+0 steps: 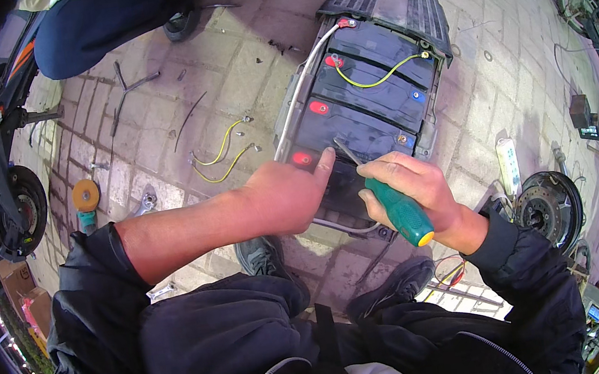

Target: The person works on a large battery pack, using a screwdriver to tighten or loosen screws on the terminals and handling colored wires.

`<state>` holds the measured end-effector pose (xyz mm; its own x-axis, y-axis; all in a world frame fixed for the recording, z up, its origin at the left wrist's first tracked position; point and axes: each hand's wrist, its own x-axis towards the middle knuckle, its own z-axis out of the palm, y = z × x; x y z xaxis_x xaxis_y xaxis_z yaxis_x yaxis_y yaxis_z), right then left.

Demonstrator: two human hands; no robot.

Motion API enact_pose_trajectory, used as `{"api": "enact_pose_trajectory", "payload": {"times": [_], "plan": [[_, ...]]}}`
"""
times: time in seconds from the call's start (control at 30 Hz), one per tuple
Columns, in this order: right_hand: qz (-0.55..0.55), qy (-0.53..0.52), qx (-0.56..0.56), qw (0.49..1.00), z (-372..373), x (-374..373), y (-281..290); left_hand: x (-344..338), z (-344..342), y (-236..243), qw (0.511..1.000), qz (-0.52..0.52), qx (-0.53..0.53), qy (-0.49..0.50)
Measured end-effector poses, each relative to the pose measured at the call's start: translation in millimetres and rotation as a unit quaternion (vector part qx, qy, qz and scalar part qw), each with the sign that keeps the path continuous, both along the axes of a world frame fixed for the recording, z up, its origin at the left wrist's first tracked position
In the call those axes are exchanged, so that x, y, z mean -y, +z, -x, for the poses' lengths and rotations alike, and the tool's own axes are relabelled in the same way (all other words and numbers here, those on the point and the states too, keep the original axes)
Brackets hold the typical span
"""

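In front of me on the paving lies a black casing [434,143] with several black batteries [369,79] in a row. Red caps [319,108] line their left side and blue terminals line the right. My right hand [416,183] grips a screwdriver [403,213] with a green handle and yellow end; its shaft slants up-left over a battery. Beside the shaft, my left hand [285,193] rests over the nearest batteries, thumb stretched toward the screwdriver and other fingers curled, mostly hidden. A yellow wire [377,84] links two terminals at the far end.
Loose yellow wires [222,176] and a three-armed wrench [124,89] lie left. An angle grinder [86,196] stands near a motorcycle wheel [21,212]. At right are a power strip [509,167] and a wheel with a brake disc [548,211]. Another person's leg [111,22] is at upper left.
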<state>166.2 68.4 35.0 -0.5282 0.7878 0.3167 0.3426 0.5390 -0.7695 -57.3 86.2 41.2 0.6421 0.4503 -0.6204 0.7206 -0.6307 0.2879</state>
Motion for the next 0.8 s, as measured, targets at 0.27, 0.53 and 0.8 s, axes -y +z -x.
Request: {"api": "enact_pose_trajectory", "payload": {"times": [0.27,0.53,0.8], "plan": [[-0.007,0.011,0.036,0.999,-2.8,2.3,3.0,4.1,3.0,-12.8,0.999,-0.016,0.028,0.018],[-0.005,0.015,0.020,1.000,-1.2,3.8,6.3,4.8,3.5,-12.5,0.999,-0.018,0.032,0.022],[-0.014,0.003,0.014,1.000,1.6,-0.4,-0.3,4.1,2.6,-12.3,1.000,-0.011,0.018,0.017]]}}
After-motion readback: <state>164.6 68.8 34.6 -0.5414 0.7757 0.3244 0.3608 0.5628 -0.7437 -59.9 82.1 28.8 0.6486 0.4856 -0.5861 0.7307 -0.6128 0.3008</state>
